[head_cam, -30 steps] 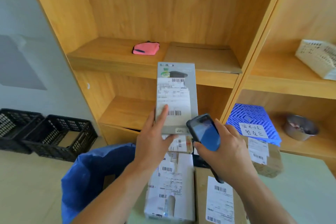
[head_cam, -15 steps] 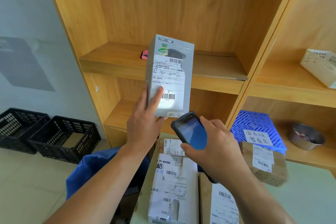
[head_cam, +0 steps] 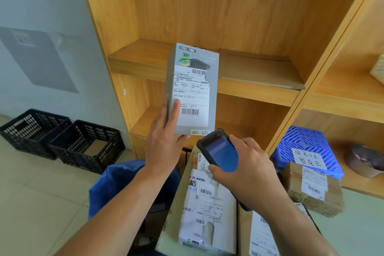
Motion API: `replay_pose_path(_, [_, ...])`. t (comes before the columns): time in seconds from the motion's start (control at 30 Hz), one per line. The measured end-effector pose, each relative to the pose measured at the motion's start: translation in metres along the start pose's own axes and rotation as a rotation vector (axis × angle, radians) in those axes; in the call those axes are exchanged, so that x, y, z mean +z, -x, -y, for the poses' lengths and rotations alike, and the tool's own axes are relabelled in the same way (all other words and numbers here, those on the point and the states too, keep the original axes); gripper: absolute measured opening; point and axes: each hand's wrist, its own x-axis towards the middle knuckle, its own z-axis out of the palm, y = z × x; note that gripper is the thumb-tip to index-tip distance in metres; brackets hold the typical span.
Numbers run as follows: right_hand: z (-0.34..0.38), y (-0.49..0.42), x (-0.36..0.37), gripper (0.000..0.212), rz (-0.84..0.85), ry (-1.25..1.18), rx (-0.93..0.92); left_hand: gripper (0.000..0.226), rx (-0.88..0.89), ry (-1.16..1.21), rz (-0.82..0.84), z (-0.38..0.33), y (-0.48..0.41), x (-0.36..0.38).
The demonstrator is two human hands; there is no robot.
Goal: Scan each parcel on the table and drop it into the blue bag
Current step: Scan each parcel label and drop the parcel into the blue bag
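Observation:
My left hand (head_cam: 164, 141) holds a tall grey box parcel (head_cam: 192, 89) upright by its lower left edge, white shipping label and barcodes facing me. Just below and to the right of the box, my right hand (head_cam: 247, 168) grips a black handheld scanner (head_cam: 218, 149) with a blue screen, its top end pointing up at the box's bottom corner. The blue bag (head_cam: 118, 185) stands open on the floor at lower left, under my left forearm. Several labelled parcels lie on the table (head_cam: 357, 233): a white water carton (head_cam: 207, 210), a brown box (head_cam: 313, 189) and another labelled box (head_cam: 264, 237).
A wooden shelf unit (head_cam: 239, 16) fills the background, with a flat cardboard sheet (head_cam: 257, 68) on one shelf. A blue plastic crate (head_cam: 305, 147) with a handwritten note and a metal bowl (head_cam: 363, 162) sit on the right shelf. Two black crates (head_cam: 62, 139) stand on the floor at left.
My left hand has lifted the grey box higher and turned it slightly, and the scanner in my right hand has risen close under it. The view has shifted to the left.

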Motion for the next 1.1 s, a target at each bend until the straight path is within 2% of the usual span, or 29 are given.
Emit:
replay_pose_path(0.27, [0.010, -0.009, 0.023, 0.088, 0.006, 0.002, -0.021, 0.109, -0.052, -0.050, -0.034, 0.027, 0.016, -0.006])
replay_pose_path(0.37, [0.014, -0.013, 0.038, 0.090, 0.010, -0.003, -0.024, 0.111, -0.165, -0.010, 0.004, 0.045, 0.028, -0.004])
replay_pose_path(0.57, [0.021, -0.020, 0.093, 0.089, 0.108, -0.007, 0.005, 0.106, -0.439, 0.033, 0.139, 0.096, 0.091, -0.006])
replay_pose_path(0.73, [0.037, -0.024, 0.150, 0.089, 0.193, -0.041, 0.042, 0.104, -0.561, -0.014, 0.271, 0.148, 0.155, -0.019])
replay_pose_path(0.93, [0.049, -0.024, 0.196, 0.091, 0.269, -0.056, 0.106, 0.100, -0.673, -0.015, 0.341, 0.191, 0.201, -0.035])
replay_pose_path(1.1, [0.056, -0.022, 0.208, 0.089, 0.268, -0.041, 0.114, 0.126, -0.729, -0.107, 0.556, 0.235, 0.212, -0.026])
